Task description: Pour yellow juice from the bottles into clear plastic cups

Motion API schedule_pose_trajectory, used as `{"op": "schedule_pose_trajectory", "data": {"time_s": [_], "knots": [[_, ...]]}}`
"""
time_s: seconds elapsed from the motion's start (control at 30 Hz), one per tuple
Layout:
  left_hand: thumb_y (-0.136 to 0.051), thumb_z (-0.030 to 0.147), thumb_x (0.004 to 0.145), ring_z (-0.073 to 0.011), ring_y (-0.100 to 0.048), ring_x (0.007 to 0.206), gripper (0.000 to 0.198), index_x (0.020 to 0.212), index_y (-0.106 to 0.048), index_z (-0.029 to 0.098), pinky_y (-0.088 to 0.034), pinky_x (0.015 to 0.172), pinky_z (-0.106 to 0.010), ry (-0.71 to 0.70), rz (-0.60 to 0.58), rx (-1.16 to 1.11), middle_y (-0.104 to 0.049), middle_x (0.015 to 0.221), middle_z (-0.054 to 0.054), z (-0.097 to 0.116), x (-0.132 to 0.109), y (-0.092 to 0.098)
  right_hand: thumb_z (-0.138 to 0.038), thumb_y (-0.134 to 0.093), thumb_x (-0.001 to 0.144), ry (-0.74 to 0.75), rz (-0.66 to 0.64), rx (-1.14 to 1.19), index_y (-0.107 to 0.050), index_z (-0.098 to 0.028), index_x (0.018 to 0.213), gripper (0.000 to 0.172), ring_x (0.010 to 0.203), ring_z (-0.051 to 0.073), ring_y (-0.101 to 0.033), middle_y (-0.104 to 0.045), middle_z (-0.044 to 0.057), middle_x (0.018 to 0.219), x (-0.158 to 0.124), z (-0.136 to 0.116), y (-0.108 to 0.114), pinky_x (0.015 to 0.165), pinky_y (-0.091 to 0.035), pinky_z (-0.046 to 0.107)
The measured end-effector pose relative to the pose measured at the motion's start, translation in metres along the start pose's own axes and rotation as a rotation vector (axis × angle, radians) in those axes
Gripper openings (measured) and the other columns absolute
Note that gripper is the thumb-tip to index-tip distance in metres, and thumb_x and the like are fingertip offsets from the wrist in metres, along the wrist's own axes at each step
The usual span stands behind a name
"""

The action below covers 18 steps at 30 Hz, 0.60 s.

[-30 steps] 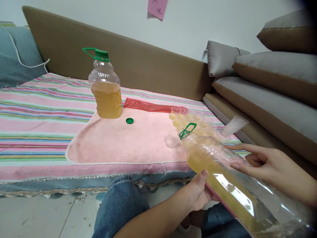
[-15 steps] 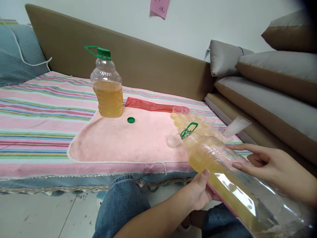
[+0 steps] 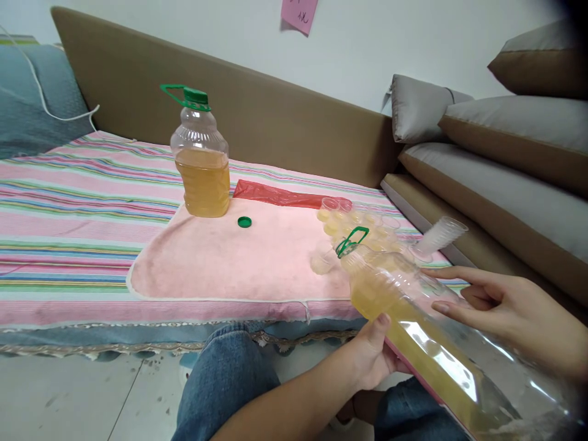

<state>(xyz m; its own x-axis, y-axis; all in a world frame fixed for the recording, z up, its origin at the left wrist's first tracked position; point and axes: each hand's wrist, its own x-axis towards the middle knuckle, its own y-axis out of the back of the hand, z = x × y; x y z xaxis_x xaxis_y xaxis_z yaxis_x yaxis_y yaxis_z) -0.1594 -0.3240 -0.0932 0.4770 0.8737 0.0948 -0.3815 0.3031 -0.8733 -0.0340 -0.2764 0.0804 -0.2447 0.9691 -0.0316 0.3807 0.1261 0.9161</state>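
A large clear plastic bottle (image 3: 427, 331) of yellow liquid lies tilted across my two hands, its neck toward the bed. My left hand (image 3: 374, 358) grips it from below, thumb up along its side. My right hand (image 3: 500, 300) holds its upper side, fingers bent over the plastic. The bottle's open mouth, with a green ring handle (image 3: 357, 236), is at a clear plastic cup (image 3: 323, 260); whether liquid flows there I cannot tell. Behind it several small cups (image 3: 335, 226) stand grouped, some with yellow liquid in them.
A second bottle (image 3: 204, 184), green-capped and partly full, stands upright on the pink cloth (image 3: 184, 269). Near it lies a green cap (image 3: 244, 222). A red plastic bag (image 3: 275, 195) stretches behind. A stack of cups (image 3: 443, 236) leans at right, before piled cushions (image 3: 496, 165).
The view has shifted very slightly. Both hands and the tilted bottle keep nearly the same position.
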Motion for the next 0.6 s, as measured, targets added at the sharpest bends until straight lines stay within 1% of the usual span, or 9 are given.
{"op": "schedule_pose_trajectory", "data": {"time_s": [0.03, 0.1, 0.2, 0.4, 0.47, 0.53, 0.6], "knots": [[-0.063, 0.088, 0.049, -0.0419, -0.052, 0.125, 0.112, 0.134, -0.056, 0.017, -0.044, 0.096, -0.055, 0.0, 0.001, 0.0, -0.059, 0.134, -0.02, 0.0003, -0.0001, -0.0004, -0.074, -0.063, 0.062, -0.024, -0.038, 0.016, -0.068, -0.015, 0.114, 0.079, 0.048, 0.014, -0.031, -0.031, -0.007, 0.05, -0.0004, 0.0003, 0.0004, 0.046, -0.021, 0.028], [-0.063, 0.089, 0.049, -0.0411, -0.053, 0.123, 0.111, 0.133, -0.056, 0.017, -0.045, 0.095, -0.053, 0.003, -0.006, 0.001, -0.059, 0.134, -0.02, 0.0013, -0.0004, -0.0013, -0.075, -0.063, 0.061, -0.04, -0.035, 0.024, -0.066, -0.015, 0.115, 0.081, 0.049, 0.014, -0.03, -0.03, -0.007, 0.051, -0.001, 0.0012, 0.0014, 0.047, -0.02, 0.028], [-0.063, 0.089, 0.049, -0.0404, -0.056, 0.121, 0.11, 0.132, -0.057, 0.016, -0.047, 0.091, -0.051, 0.008, -0.013, 0.005, -0.059, 0.133, -0.02, 0.0022, -0.0006, -0.0017, -0.075, -0.064, 0.06, -0.052, -0.043, 0.024, -0.066, -0.015, 0.116, 0.082, 0.05, 0.015, -0.031, -0.033, -0.007, 0.051, -0.0009, 0.0028, 0.0023, 0.047, -0.021, 0.028], [-0.058, 0.086, 0.062, -0.0388, -0.057, 0.119, 0.1, 0.133, -0.055, 0.016, -0.047, 0.093, -0.054, -0.03, -0.055, 0.003, -0.06, 0.132, -0.02, -0.0025, 0.0018, 0.0035, -0.076, -0.062, 0.063, -0.049, -0.063, 0.014, -0.064, -0.015, 0.119, 0.083, 0.048, 0.014, -0.032, -0.035, -0.007, 0.05, 0.0008, 0.0039, 0.0014, 0.047, -0.021, 0.028], [-0.057, 0.085, 0.063, -0.0385, -0.057, 0.12, 0.098, 0.132, -0.055, 0.015, -0.047, 0.094, -0.054, -0.031, -0.059, -0.001, -0.06, 0.131, -0.02, -0.0033, 0.0022, 0.0045, -0.076, -0.061, 0.064, -0.04, -0.066, 0.015, -0.064, -0.015, 0.12, 0.083, 0.048, 0.014, -0.032, -0.035, -0.007, 0.05, 0.0012, 0.0052, 0.001, 0.047, -0.021, 0.028], [-0.058, 0.085, 0.062, -0.0389, -0.056, 0.121, 0.099, 0.132, -0.055, 0.015, -0.047, 0.094, -0.054, -0.03, -0.058, -0.002, -0.06, 0.131, -0.02, -0.0027, 0.0021, 0.0041, -0.077, -0.062, 0.064, -0.035, -0.064, 0.011, -0.064, -0.016, 0.12, 0.083, 0.048, 0.015, -0.034, -0.035, -0.007, 0.05, 0.0015, 0.0069, 0.001, 0.047, -0.022, 0.028], [-0.06, 0.086, 0.058, -0.0398, -0.055, 0.121, 0.102, 0.132, -0.056, 0.016, -0.047, 0.093, -0.054, -0.022, -0.05, 0.001, -0.06, 0.132, -0.02, -0.0015, 0.0019, 0.0031, -0.078, -0.061, 0.063, -0.03, -0.06, 0.01, -0.065, -0.016, 0.119, 0.084, 0.048, 0.015, -0.034, -0.034, -0.007, 0.05, 0.0016, 0.0081, 0.0014, 0.047, -0.022, 0.028]]}}
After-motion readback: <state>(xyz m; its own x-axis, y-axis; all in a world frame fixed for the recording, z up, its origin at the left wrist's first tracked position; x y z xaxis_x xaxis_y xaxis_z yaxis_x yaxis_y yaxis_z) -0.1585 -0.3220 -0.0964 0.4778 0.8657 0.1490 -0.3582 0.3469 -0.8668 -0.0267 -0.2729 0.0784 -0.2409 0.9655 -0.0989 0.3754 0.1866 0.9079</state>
